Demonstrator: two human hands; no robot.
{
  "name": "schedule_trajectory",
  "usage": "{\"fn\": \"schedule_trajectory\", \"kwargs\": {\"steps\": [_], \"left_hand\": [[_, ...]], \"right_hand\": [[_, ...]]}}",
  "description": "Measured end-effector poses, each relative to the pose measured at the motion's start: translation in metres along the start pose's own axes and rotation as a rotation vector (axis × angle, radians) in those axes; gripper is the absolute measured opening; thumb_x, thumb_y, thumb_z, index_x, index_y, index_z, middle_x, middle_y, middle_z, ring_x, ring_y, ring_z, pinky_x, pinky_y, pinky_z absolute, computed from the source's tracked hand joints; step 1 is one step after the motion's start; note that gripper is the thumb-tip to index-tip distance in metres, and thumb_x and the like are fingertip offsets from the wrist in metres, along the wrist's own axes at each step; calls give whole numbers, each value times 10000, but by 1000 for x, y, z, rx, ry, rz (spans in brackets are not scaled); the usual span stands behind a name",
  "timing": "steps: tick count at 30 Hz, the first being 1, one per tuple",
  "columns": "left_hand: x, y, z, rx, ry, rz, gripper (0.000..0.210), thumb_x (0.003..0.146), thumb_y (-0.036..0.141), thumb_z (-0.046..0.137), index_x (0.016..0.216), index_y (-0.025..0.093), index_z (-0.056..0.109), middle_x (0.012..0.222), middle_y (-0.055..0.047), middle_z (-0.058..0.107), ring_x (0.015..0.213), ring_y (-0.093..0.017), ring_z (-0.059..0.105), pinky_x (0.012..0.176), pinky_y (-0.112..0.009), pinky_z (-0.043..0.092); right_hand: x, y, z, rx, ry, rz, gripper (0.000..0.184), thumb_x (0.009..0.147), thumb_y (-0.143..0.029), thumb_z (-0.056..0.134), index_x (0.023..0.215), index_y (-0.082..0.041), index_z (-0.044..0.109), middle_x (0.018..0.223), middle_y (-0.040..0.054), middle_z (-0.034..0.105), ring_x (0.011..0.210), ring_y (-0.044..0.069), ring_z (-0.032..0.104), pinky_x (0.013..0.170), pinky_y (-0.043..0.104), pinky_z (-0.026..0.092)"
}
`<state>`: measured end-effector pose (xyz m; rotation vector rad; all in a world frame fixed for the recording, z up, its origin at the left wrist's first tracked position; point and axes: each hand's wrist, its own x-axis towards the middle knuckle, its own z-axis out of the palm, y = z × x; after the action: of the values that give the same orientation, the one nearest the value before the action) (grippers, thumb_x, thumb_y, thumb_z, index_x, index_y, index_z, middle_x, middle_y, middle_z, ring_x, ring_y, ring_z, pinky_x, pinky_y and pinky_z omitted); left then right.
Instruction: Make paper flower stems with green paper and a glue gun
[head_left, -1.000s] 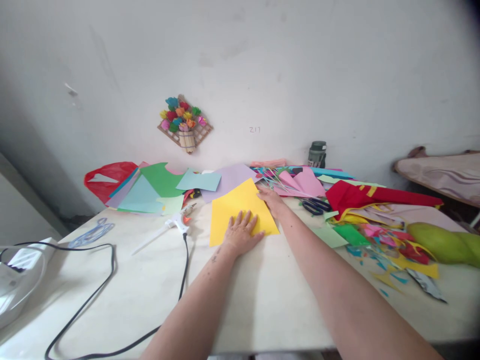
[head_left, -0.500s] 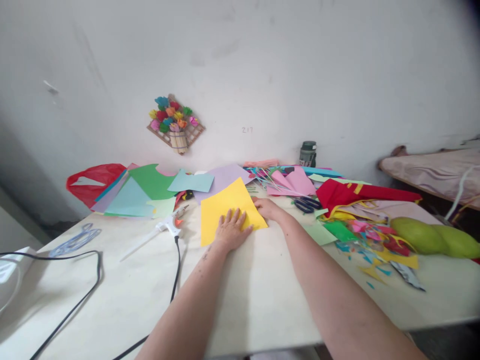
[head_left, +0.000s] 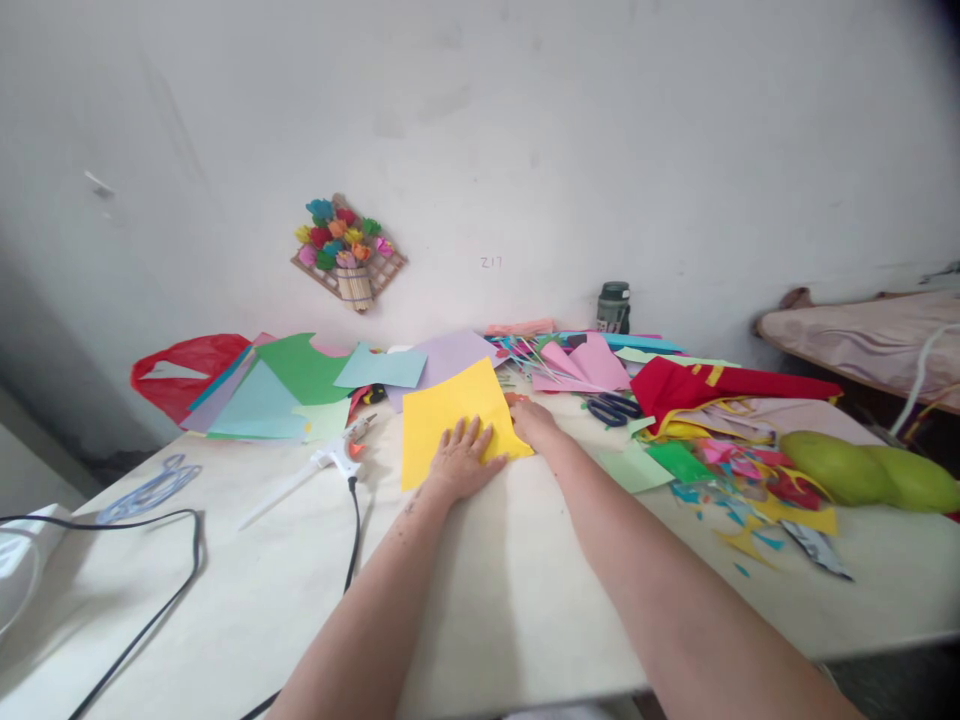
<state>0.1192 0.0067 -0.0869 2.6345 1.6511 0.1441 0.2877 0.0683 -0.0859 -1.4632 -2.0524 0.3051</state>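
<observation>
Yellow paper (head_left: 439, 415) lies on the table in front of me. Flat on its lower right part, my left hand (head_left: 466, 458) presses with fingers spread. My right hand (head_left: 534, 420) is curled at the sheet's right edge, its fingers closed and turned away from me. A bit of orange (head_left: 514, 398) shows by those fingers; what it belongs to is hidden. To the left lies a white glue gun (head_left: 337, 457) with an orange trigger and a black cord. Dark-handled scissors (head_left: 613, 408) rest to the right of my right hand.
Coloured sheets (head_left: 259, 395) and a red plastic bag (head_left: 176, 375) lie at the back left. Paper scraps (head_left: 739, 515), red cloth (head_left: 675, 390) and green fruit (head_left: 832, 468) crowd the right. A dark bottle (head_left: 613, 308) stands by the wall. Black cable (head_left: 196, 560) crosses the left.
My right hand has shifted slightly at the paper's right edge, and a bit of orange now shows by its fingers. The left hand stays put on the sheet.
</observation>
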Motion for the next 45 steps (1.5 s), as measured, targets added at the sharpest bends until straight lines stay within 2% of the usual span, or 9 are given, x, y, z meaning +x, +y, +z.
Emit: {"fn": "schedule_trajectory", "kwargs": {"steps": [4,9,13,16,20,23,32,37,45], "left_hand": [[-4,3,1,13,65,-43,776,732,670,91,1350,209,180,1431,-37,87,1295,-255,-21,1034,-435,57],[-7,7,-2,22,104,-85,894,689,713,170,1353,115,148,1424,-92,92,1295,-259,11,1036,-410,81],[-6,7,-1,-4,114,-92,816,738,663,117,1354,129,152,1422,-73,116,1295,-234,78,1035,-380,118],[-5,6,1,-9,112,-88,784,758,638,82,1348,132,180,1417,-66,146,1295,-215,92,1038,-360,117],[-5,6,0,-3,91,-71,775,752,647,98,1347,159,188,1409,-54,185,1292,-223,110,1038,-384,112],[-4,6,-1,15,77,-69,764,755,644,100,1335,162,226,1399,-63,219,1288,-229,130,1034,-393,117],[-4,5,0,36,76,-44,753,761,634,79,1309,163,292,1401,-67,218,1281,-235,156,1025,-388,138],[-3,4,0,27,65,-41,755,757,639,75,1328,178,250,1407,-53,198,1286,-232,138,1024,-403,138],[-3,3,1,19,79,-52,660,796,576,99,1324,215,262,1400,-27,225,1284,-207,153,1032,-377,143]], "right_hand": [[-2,-9,3,-163,-40,-136,291,794,-237,423,994,-222,633,1131,44,565,1037,191,492,871,266,345],[-6,-30,2,-310,-53,-134,329,821,-269,371,1019,-175,617,1129,81,556,1026,186,488,853,251,348],[-10,-45,0,-455,-13,-24,298,799,-293,411,885,-147,656,993,128,600,1020,229,469,857,303,331],[-9,-52,-1,-478,40,91,311,781,-353,437,882,-147,646,968,140,605,994,247,491,845,345,337],[-2,-58,1,-405,-23,292,294,783,-312,433,940,-148,620,960,141,620,907,219,559,732,309,399],[5,-62,2,-401,-43,370,252,762,-223,462,940,-140,620,966,148,622,906,211,571,706,289,411],[3,-68,0,-478,-23,218,226,728,-149,481,907,-134,619,904,131,641,852,210,593,685,281,421],[-1,-63,-17,-455,74,266,246,746,-199,472,961,-162,585,904,110,638,854,188,589,697,261,417],[-18,-32,-57,-428,84,484,276,729,-272,495,957,-165,607,960,125,618,900,215,574,719,293,426]]}}
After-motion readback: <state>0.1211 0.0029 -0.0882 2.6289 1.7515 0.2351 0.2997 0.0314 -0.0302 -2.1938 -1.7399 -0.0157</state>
